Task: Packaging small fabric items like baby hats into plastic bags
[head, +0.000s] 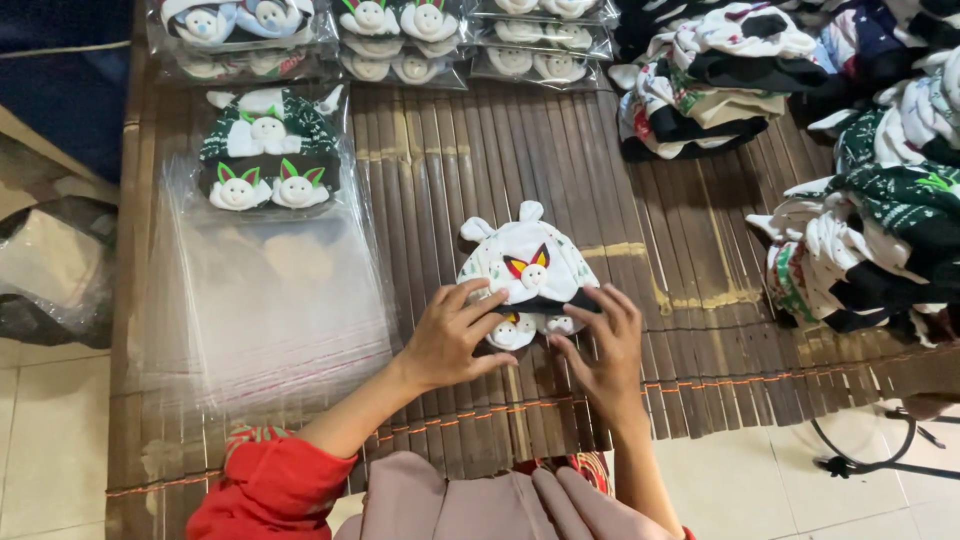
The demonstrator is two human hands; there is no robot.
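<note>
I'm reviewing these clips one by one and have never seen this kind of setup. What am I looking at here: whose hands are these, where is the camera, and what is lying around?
There is no machine: a person works with two bare hands, filmed by a camera worn on the head, looking down. The left hand and right hand both rest on a small white baby hat with ears and a little animal face, on a dark slatted bamboo mat. To the left lies a stack of clear plastic bags, with an already bagged set of green and white hats on it. More bagged hats line the far edge, and loose piles of hats sit on the right.
</note>
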